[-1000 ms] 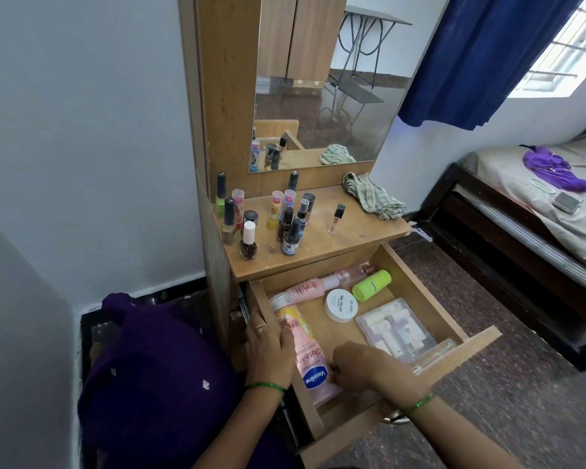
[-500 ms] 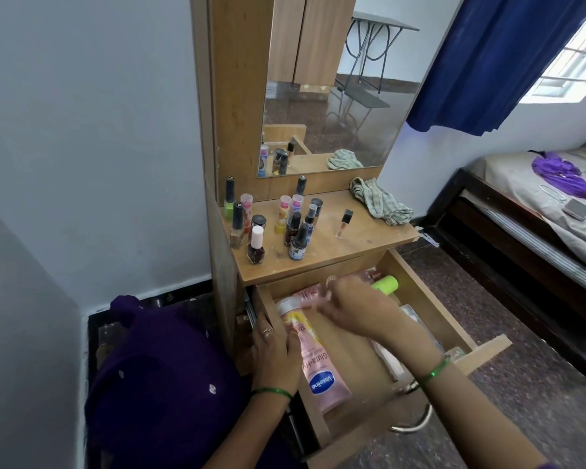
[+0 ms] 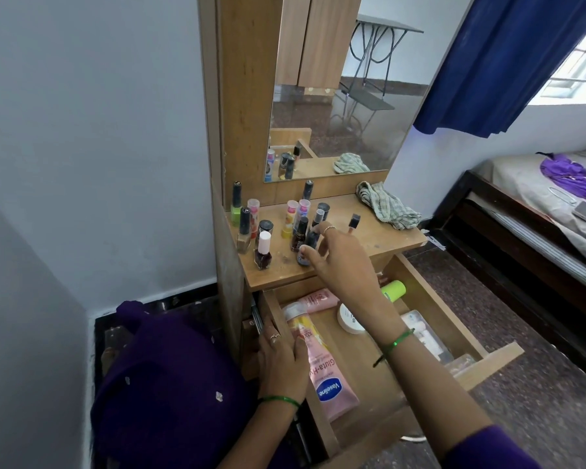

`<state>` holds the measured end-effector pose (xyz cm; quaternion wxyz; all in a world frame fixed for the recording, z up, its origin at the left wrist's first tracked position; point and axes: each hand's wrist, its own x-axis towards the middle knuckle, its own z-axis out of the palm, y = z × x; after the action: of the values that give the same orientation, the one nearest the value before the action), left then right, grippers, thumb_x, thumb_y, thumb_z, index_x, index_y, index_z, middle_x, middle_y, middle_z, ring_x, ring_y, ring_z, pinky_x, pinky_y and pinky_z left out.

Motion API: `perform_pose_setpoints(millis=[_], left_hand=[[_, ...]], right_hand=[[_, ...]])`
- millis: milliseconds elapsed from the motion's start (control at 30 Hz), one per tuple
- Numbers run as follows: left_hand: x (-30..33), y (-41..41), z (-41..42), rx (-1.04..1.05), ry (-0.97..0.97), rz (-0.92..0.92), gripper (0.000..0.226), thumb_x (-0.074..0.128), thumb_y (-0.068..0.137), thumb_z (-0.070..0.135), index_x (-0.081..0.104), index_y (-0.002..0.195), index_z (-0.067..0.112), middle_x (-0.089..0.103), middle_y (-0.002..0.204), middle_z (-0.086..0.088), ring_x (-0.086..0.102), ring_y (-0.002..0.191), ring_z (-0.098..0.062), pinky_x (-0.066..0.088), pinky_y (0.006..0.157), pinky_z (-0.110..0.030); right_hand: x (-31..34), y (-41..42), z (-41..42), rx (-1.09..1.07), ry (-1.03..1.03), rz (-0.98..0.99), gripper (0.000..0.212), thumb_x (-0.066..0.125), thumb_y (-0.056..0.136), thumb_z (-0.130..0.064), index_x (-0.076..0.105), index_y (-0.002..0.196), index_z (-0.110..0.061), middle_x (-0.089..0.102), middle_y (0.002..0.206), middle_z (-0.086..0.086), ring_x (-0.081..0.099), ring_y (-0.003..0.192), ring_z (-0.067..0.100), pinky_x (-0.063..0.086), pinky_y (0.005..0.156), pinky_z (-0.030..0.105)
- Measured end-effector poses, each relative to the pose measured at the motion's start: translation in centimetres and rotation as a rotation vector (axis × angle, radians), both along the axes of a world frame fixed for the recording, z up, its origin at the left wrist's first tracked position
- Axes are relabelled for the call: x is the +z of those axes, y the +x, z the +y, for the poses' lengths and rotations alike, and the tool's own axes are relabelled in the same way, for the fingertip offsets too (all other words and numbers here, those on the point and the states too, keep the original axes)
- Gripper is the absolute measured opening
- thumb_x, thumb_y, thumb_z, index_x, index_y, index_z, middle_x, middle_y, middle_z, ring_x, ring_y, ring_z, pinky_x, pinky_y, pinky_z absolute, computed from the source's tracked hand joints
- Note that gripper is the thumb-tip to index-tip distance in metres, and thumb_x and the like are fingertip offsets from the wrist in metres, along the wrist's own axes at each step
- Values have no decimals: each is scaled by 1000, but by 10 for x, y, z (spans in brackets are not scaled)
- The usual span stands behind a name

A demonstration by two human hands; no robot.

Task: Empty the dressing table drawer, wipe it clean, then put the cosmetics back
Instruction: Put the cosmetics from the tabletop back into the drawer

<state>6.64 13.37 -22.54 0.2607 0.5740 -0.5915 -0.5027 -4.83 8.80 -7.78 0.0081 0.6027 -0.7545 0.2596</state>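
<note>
The right hand (image 3: 340, 262) reaches over the shelf (image 3: 379, 236), its curled fingers closing around a small dark bottle (image 3: 306, 253) at the front of the cluster. The left hand (image 3: 281, 358) lies flat on the near wall of the open drawer (image 3: 450, 316), fingers together, thumb against the Vaseline tube (image 3: 322, 363).

Those bottles stand crowded. I think a careless lift could tip the neighbours over like skittles, or roll one off the edge into the drawer.

I count about eleven small bottles and tubes on the shelf, though they overlap. One cloth (image 3: 386, 204) lies there too. In the drawer: two pink tubes, one white jar (image 3: 349, 321), one green container (image 3: 394, 290), one clear box (image 3: 427, 333).
</note>
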Motion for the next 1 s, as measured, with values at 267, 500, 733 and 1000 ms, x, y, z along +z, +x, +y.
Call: perform_pose_setpoints(millis=[267,500,733,1000], left_hand=[[-1,-2,0,17,-5,25,71,45,78,53,26,140,25,43,132,-11,60,108,-30,55,84,-49],[-4,-2,-1,20,2,70,70,44,74,54,26,137,30,44,130,-12,60,106,-31,55,82,-50],[-4,-2,-1,14,-32,46,75,40,75,60,23,141,29,40,134,-11,58,110,-30,55,84,-49],[-8,-2,-2,-2,-39,46,68,46,83,48,23,142,25,40,134,-12,58,111,-31,55,84,-49]], right_hand=[[3,-9,36,-75,26,-213,26,68,82,-31,55,77,-9,56,68,1,49,61,9,34,54,14],[-47,-16,52,-166,241,-196,18,70,80,-25,63,85,-10,65,80,5,61,77,22,49,69,33],[-76,-17,48,-202,310,-177,16,70,78,-30,66,84,-16,70,82,2,64,77,19,54,70,34],[-84,-18,46,-182,286,-96,19,67,80,-33,66,91,-17,70,87,4,64,81,22,54,70,38]])
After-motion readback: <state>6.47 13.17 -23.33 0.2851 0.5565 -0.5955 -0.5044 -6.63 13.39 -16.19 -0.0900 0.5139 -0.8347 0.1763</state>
